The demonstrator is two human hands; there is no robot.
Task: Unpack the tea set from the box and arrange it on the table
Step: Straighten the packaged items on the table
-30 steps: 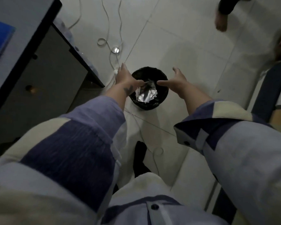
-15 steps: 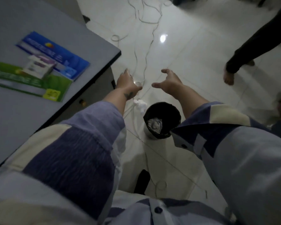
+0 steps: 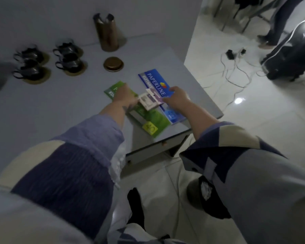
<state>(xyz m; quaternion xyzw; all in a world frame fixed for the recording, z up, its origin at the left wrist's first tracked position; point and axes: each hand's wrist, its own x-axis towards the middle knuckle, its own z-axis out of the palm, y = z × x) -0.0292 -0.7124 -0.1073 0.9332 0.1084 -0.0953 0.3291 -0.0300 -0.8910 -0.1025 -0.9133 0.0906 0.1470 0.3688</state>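
Observation:
The tea set stands on the grey table point(image 3: 60, 106). Several dark cups point(image 3: 69, 57) on brass saucers sit at the far left. A tall brass pot point(image 3: 106, 32) stands behind a round brass lid point(image 3: 113, 64). A small white box point(image 3: 148, 102) with a purple flap lies on a green pack point(image 3: 148, 118) and a blue paper pack point(image 3: 157, 81) near the table's right corner. My left hand point(image 3: 124, 97) touches the box's left end. My right hand point(image 3: 177, 97) has its fingertips at the flap on the right. Motion blur hides whether either hand grips it.
A black bin point(image 3: 206, 196) with crumpled wrapping stands on the white tile floor by my right sleeve. Cables point(image 3: 236, 71) and a plug strip trail across the floor at right. A black bag point(image 3: 289, 55) and another person's legs point(image 3: 276, 20) are at the far right.
My view has swung up from the bin to the table. Both hands have moved from above the bin to the small white box on the paper packs.

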